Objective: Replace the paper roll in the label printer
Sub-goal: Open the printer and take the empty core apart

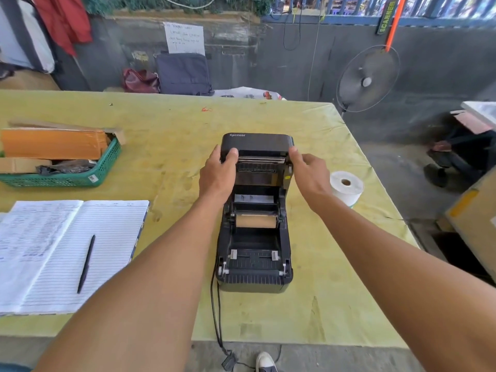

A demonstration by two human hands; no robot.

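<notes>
I take the label printer (254, 237) as my reference; it sits on the yellow-green table cover (335, 304), lid swung up and back, base open toward me.

Nearest me, below the printer's front edge, a black cable (216, 318) runs off the table down to a plug on the floor, beside a white shoe toe (264, 361).

Inside the printer's open bay I see a brown cardboard core (255, 220) seated crosswise between the holders, with almost no paper left on it. Two small pale guides sit closer to the front edge.

Left of the printer: an open lined notebook (67, 253) with a black pen (86, 264) lying on the right-hand page.

Left hand (218, 174): fingers curled round the left edge of the raised lid (257, 146), thumb on its face. Closed on it.
Right hand (308, 171): thumb against the lid's right edge, fingers behind the side; I read it as gripping, though the fingertips are hidden.

Just right of the printer, past the right wrist, a full white label roll (346, 187) stands on end on the table, apart from the printer.

Farther left of the printer, a green plastic basket (80, 178) holds orange and brown cardboard packets.

Beyond the printer, off the table: a dark bag (183, 73) and a maroon bag (141, 81) against the grey wall, a handwritten sheet (184, 38) above them, and a standing fan (367, 79) to the right.
</notes>
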